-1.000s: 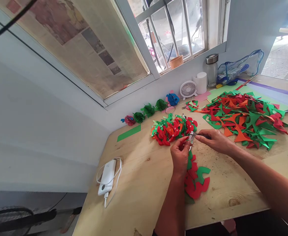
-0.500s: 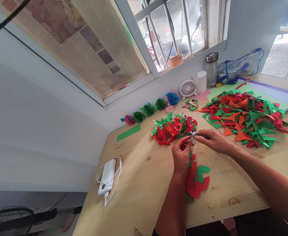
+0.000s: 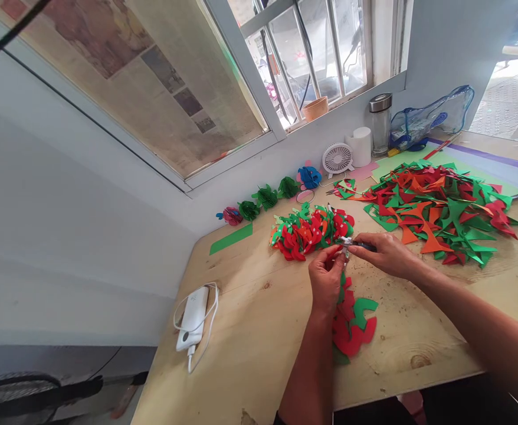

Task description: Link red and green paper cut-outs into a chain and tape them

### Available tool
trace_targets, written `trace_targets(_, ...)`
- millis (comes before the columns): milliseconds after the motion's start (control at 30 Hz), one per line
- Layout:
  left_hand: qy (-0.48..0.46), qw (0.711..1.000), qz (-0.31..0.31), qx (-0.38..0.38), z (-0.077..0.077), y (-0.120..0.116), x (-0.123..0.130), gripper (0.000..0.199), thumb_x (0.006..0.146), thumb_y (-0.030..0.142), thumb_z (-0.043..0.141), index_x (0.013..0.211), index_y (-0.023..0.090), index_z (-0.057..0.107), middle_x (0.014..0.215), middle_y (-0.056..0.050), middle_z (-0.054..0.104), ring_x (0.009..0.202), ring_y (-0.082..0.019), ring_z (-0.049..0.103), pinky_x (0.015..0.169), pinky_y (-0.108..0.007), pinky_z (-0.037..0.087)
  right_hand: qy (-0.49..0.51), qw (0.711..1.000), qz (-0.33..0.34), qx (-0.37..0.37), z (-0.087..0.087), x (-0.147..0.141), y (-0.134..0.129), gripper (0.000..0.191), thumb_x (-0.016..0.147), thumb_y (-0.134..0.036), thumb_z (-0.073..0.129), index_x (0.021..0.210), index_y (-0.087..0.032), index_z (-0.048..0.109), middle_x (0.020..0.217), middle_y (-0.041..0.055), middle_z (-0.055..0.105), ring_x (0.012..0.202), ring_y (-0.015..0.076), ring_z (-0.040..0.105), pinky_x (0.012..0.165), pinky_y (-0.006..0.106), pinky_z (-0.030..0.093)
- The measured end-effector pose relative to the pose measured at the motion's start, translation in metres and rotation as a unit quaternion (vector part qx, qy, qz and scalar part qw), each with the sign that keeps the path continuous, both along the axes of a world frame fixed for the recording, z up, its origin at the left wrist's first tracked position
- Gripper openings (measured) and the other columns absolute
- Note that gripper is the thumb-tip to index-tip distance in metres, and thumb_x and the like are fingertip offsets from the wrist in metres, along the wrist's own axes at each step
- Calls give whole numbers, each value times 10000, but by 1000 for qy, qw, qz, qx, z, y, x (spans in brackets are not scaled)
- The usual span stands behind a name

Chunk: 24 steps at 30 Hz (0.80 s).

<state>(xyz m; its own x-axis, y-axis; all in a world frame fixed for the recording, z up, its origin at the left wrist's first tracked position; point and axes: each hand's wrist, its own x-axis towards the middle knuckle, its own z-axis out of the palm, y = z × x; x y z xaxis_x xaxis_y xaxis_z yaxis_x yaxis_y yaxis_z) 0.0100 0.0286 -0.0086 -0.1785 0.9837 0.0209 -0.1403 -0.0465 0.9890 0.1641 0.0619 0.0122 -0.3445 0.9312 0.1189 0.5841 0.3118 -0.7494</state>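
My left hand [image 3: 327,270] pinches a small whitish strip [image 3: 346,250] between thumb and fingertips, low over the table. My right hand [image 3: 385,254] is closed round a small dark-handled tool [image 3: 366,245]; its metal tip meets the strip, and the tool's exact kind is unclear. Just beyond the hands lies a heap of red, green and orange cut paper shapes [image 3: 305,236], some with small white patches. Beside my left wrist, several larger red and green paper shapes [image 3: 351,333] lie on the table, partly hidden by my forearm.
A big pile of paper offcuts [image 3: 436,212] covers the right side of the wooden table [image 3: 250,330]. Along the wall stand a small fan [image 3: 337,159], a white cylinder [image 3: 361,146], a glass bottle [image 3: 380,127] and folded paper ornaments [image 3: 266,197]. A power bank [image 3: 193,319] with cable lies left.
The tool's tip and the whitish strip have shifted slightly between my fingers. Both hands stay in nearly the same place, and the paper heaps look unchanged.
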Motion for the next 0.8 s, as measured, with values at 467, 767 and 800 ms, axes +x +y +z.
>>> trace_targets(467,-6,1000,6,4,5,-1,-1,325,659,372,739,892,147,709,725,-42,683,647,-116,620,651,-231,503,16,1000,-10,-7,3,0,0,442,844,-566,423,680,-179,562,544,-41,380,523,96,329,487,235,251)
trace_targets(767,4,1000,6,10,0,0,-1,325,667,369,732,905,148,710,725,-49,681,651,-128,626,649,-243,511,10,1000,19,-3,-1,0,2,459,851,-568,402,750,-178,620,553,-36,412,527,100,355,496,236,267)
trace_targets(800,4,1000,6,11,-1,0,-1,327,666,366,733,908,148,709,731,-51,683,656,-130,628,657,-249,514,10,1000,21,-3,-1,0,1,458,852,-566,402,766,-178,629,556,-35,419,528,101,358,498,236,270)
